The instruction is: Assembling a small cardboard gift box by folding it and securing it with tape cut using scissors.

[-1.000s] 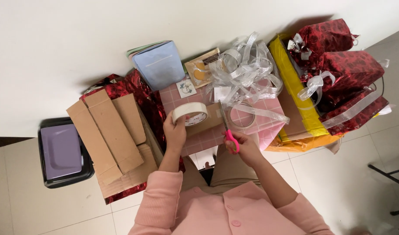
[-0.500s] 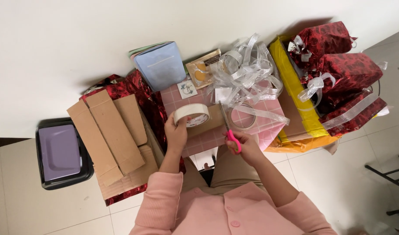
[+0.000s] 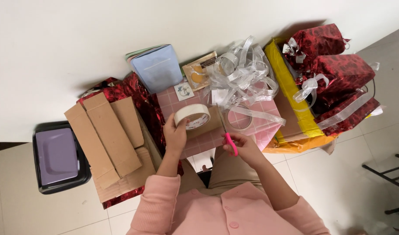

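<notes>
Left to right, w/ the pink box as clock centre. At 9 o'clock, on the floor, a black bin (image 3: pixel 60 159) w/ a lilac lid; next to it flattened cardboard (image 3: pixel 106 139) lying over red foil wrap (image 3: pixel 143 104).

Progress, as a judgement: the pink box (image 3: pixel 208 130) sits unwrapped in the person's lap area, so wrapping of this one looks barely begun – tape is out but no strip is visibly cut or stuck yet. At 3 o'clock, red wrapped gifts (image 3: pixel 338 74) w/ silver bows look finished, resting on a yellow box (image 3: pixel 291 87).

Left hand (image 3: pixel 175 135): fingers curled around a roll of white tape (image 3: pixel 191 116), held just above the box's near-left part, roll tilted. Grip is closed on the roll; can't tell if a free end is pulled out.

Right hand (image 3: pixel 243 148): closed around pink-handled scissors (image 3: pixel 227 138), blades pointing to 12 o'clock toward the tape; whether the blades are parted – can't tell, too small.

At 12 o'clock: a pale blue pouch (image 3: pixel 158 69), a small clear packet (image 3: pixel 199 72). At 1 o'clock, a tangle of silver ribbon (image 3: pixel 243 78) piled on the box's far-right part, plus a clear tape roll (image 3: pixel 238 119) lying flat on the box.
</notes>
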